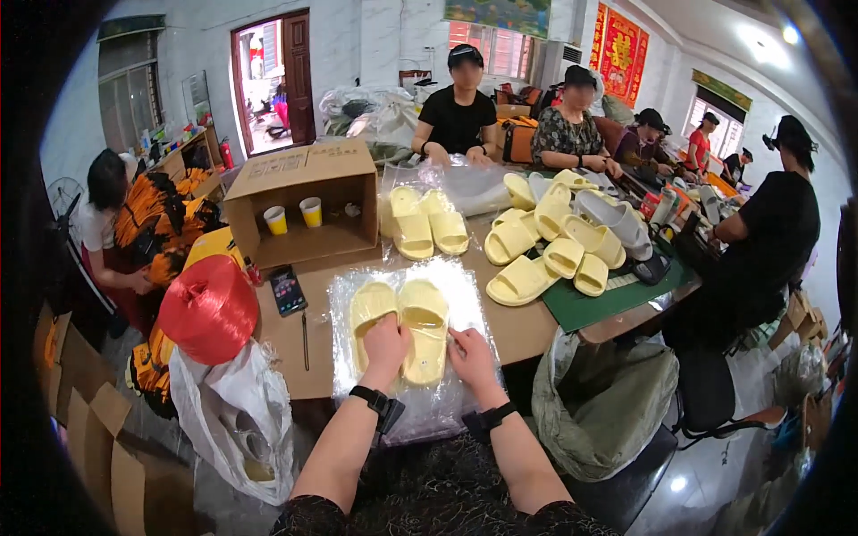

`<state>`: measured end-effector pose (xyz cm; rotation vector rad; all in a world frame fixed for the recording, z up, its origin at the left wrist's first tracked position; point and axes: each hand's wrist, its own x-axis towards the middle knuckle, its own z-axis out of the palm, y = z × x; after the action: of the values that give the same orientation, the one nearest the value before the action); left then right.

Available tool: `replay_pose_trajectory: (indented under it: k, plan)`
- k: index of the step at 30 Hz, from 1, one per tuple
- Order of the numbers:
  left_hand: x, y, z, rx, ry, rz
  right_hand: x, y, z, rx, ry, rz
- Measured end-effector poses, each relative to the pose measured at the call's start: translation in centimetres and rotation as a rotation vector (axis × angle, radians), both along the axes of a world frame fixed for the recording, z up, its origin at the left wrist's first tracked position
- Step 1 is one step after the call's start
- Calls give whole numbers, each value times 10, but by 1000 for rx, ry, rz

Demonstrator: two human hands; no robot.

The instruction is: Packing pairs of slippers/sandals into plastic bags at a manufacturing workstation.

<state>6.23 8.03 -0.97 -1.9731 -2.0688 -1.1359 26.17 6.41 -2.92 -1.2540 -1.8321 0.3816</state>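
Observation:
A pair of pale yellow slippers lies side by side on clear plastic bags [465, 290] at the table's front edge. My left hand [386, 347] is closed on the inner side of the left slipper [373, 308], covering part of its sole. The right slipper [424, 344] rests between my two hands with its strap away from me. Just right of it, the curled fingers of my right hand [474, 359] pinch the clear plastic; the fingertips are partly hidden. A dark band with a small device sits on each wrist.
Left stand a red twine roll [209, 308], a phone [287, 291], a thin pen-like stick [306, 341] and an open cardboard box [304, 246] with two cups. Ahead lie bagged slippers [413, 223]; right, a slipper pile [554, 228] on a green mat [572, 313]. Several people work around.

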Motion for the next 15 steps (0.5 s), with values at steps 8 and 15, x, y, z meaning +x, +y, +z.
replay_pose_trajectory:
  k: [8,15]
  plan:
    - [-15,-5,8,-42,-106,-44,-9,2,-2,17,34,-4]
    - [-42,-42,36,44,-354,-18,-6,-2,-1,-36,75,-11]
